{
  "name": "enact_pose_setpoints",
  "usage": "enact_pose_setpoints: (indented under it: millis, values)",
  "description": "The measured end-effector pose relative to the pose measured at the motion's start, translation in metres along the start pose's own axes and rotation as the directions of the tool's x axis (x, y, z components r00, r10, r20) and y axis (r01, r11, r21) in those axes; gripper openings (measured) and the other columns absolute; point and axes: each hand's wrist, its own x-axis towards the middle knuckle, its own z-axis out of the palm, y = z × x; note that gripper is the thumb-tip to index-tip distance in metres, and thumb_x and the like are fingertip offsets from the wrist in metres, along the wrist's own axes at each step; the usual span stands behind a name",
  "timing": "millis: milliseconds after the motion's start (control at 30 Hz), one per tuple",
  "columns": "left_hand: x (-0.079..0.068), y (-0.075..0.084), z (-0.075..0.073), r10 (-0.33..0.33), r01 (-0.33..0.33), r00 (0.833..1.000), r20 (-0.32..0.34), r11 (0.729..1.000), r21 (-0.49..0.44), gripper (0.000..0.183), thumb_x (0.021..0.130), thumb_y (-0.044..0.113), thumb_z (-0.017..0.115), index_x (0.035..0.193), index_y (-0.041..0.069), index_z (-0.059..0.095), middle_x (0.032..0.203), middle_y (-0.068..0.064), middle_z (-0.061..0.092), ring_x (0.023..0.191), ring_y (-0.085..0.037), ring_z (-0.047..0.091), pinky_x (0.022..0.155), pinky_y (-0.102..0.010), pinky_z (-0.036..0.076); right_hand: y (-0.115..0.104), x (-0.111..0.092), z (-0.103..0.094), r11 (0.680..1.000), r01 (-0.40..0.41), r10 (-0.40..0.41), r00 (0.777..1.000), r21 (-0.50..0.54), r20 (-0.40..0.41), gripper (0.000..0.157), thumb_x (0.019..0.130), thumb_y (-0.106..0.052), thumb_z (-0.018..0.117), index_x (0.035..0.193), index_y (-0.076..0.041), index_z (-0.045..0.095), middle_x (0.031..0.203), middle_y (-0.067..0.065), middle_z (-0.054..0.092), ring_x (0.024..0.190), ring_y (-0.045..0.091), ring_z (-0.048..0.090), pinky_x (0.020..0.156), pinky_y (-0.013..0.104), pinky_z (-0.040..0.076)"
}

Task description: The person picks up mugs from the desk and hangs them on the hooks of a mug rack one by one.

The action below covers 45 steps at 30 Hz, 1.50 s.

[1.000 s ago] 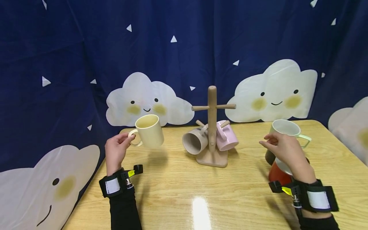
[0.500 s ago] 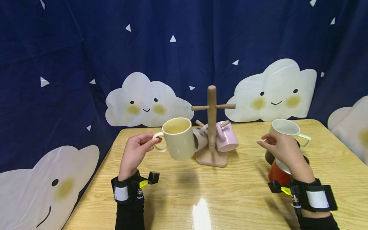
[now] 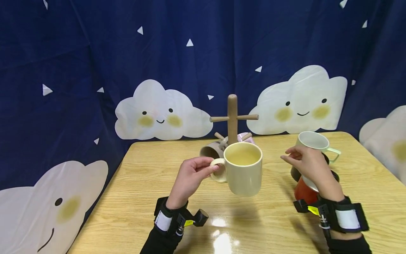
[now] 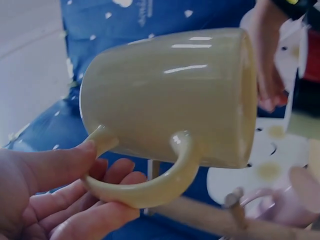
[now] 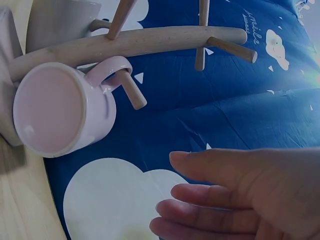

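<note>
My left hand (image 3: 191,180) pinches the handle of a yellow mug (image 3: 244,173), holding it upright above the table in front of the rack. In the left wrist view, thumb and fingers close around the handle of that mug (image 4: 165,100). My right hand (image 3: 312,167) hovers at the right with relaxed fingers, holding nothing. Behind the yellow mug stands a wooden mug rack (image 3: 232,116). On its lower pegs hang a grey-beige mug (image 3: 210,150) and a pink mug (image 5: 65,110), partly hidden in the head view.
Near my right hand stand a pale green-handled mug (image 3: 314,139), a dark mug (image 3: 295,174) and a red mug (image 3: 305,192), partly covered by that hand. The wooden table (image 3: 142,190) ends at a dark blue curtain (image 3: 171,46). The rack's upper pegs (image 3: 219,119) stick out sideways.
My left hand has carried the yellow mug from the left to the right and nearer, so it now covers the rack's base. My right hand stays nearly still.
</note>
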Motion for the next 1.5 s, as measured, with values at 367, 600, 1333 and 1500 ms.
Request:
enact_pose_setpoints:
  millis: [367,600,1333,1500]
  values:
    - [-0.007,0.017,0.017,-0.059,0.045,0.990,0.132,0.994,0.104,0.023,0.086,0.014,0.054,0.099,-0.002,0.064,0.096,-0.018,0.067,0.082,-0.015,0.062,0.073,-0.031,0.052,-0.005,-0.001,0.000,0.998,0.015,-0.015,1.000,0.068,-0.001,0.038,0.080,-0.035,0.062,0.093,0.001,0.064,0.082,0.017,0.066,0.074,0.027,0.062,0.068,0.051,0.049]
    - [-0.005,0.017,0.020,-0.035,-0.003,0.979,0.200,0.982,0.189,0.020,0.087,0.011,0.052,0.096,-0.002,0.064,0.089,-0.015,0.068,0.079,-0.022,0.062,0.064,-0.026,0.048,-0.022,-0.002,-0.007,0.955,-0.039,-0.009,0.987,0.294,0.160,0.048,0.091,-0.040,0.041,0.112,0.001,0.057,0.097,0.017,0.066,0.090,0.023,0.060,0.078,0.041,0.051]
    - [0.004,-0.007,0.018,-0.043,0.020,0.982,0.186,0.992,0.125,0.022,0.087,0.017,0.054,0.099,0.003,0.065,0.094,-0.015,0.067,0.078,-0.009,0.061,0.070,-0.031,0.052,-0.078,-0.021,0.033,0.505,-0.196,-0.260,0.894,0.841,0.364,0.071,0.077,-0.013,0.063,0.131,0.004,0.021,0.109,0.009,0.051,0.096,0.024,0.052,0.079,0.039,0.047]
    - [0.009,-0.018,0.014,-0.031,0.004,0.982,0.187,0.990,0.143,0.025,0.084,0.025,0.058,0.100,0.006,0.065,0.092,-0.011,0.068,0.080,-0.014,0.062,0.072,-0.040,0.052,-0.086,-0.023,0.040,0.489,-0.222,-0.167,0.925,0.844,0.341,0.061,0.072,-0.007,0.065,0.122,0.006,0.032,0.102,0.007,0.055,0.091,0.024,0.054,0.076,0.035,0.048]
